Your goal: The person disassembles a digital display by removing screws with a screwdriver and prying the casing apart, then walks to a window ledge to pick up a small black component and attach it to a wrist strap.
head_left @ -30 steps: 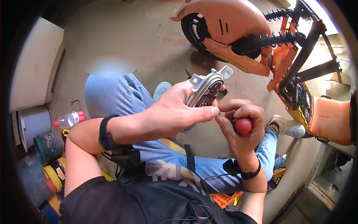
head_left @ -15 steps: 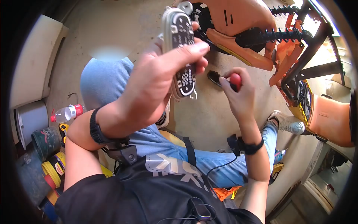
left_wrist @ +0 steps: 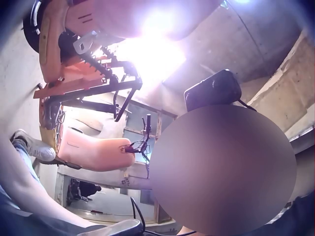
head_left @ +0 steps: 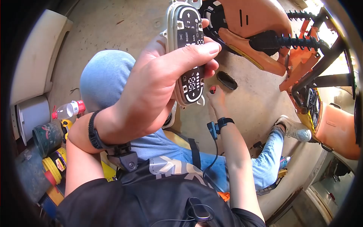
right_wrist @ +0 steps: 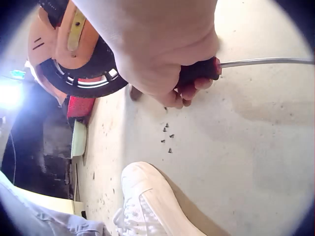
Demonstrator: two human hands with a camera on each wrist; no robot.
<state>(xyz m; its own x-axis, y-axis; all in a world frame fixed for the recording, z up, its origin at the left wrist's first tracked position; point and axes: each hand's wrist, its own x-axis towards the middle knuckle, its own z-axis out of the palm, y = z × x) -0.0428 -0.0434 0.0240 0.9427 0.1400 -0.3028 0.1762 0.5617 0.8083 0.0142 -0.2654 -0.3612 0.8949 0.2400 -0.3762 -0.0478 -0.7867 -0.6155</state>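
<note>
My left hand (head_left: 151,79) holds up an oval display unit (head_left: 191,56) with a pale casing, its thumb across the black face of printed symbols and its fingers behind. Low over the floor, my right hand (head_left: 217,101) (right_wrist: 167,44) grips a screwdriver by its red and black handle (right_wrist: 201,73); the metal shaft (right_wrist: 266,61) points away to the right in the right wrist view. Several small dark screws (right_wrist: 170,136) lie on the floor beside that hand. A dark oval piece (head_left: 227,81) rests on the floor near it. The left wrist view does not clearly show the left hand.
An orange vehicle (head_left: 261,22) with exposed black frame (head_left: 321,72) stands at the upper right. At left are a plastic bottle (head_left: 70,110), a dark bucket (head_left: 47,140) and yellow containers (head_left: 56,166). A white shoe (right_wrist: 147,196) is near the screws.
My right hand has moved away from the display unit, down and left towards the floor, with the screwdriver. The left hand has raised the display unit and turned its face into view.
</note>
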